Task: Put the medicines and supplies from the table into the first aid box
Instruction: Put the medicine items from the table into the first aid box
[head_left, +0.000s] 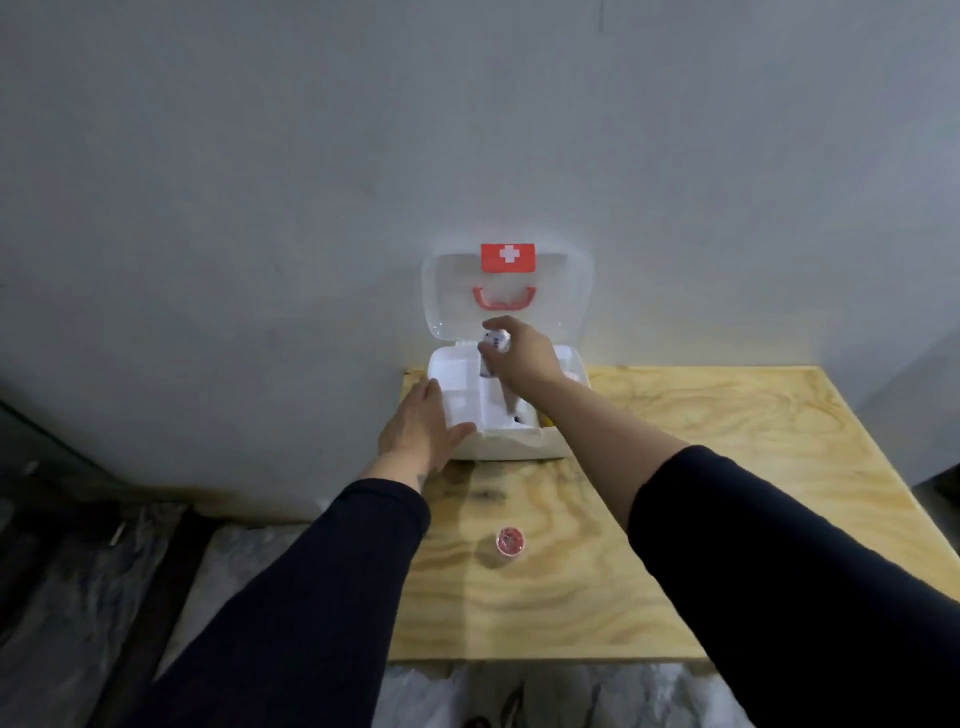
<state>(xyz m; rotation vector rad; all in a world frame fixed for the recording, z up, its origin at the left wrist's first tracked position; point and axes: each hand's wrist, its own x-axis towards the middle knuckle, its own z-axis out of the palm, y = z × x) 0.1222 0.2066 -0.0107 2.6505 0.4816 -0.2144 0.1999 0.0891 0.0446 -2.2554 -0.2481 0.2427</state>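
The right hand (524, 364) is closed around a small white bottle (491, 349) with blue print on its label, holding it above the open first aid box (511, 447), over the middle of the box's interior. The bottle's cap end points up and to the left, and the fingers wrap its body so that only part of it shows. The left hand (418, 426) lies flat and spread, fingers extended, resting on the near left corner of the box, with the thumb along the front rim; it grips nothing. Both forearms wear dark sleeves (322, 597), the right one pushed up past the wrist.

The box is white plastic, with a white divided tray (457, 384) filling its left part; the tray's compartments look bare. To the right of the tray, under the right wrist, something dark and something yellow show low in the box, too hidden to name. The translucent lid (566, 291) stands upright against the grey wall (260, 208), bearing a red label with a white cross (508, 257) and a red handle (503, 299) below it.

The box sits at the far left corner of the plywood bench (727, 467). Nearer the person, well apart from the box, a small round container with a reddish top (511, 541) stands alone on the bench.
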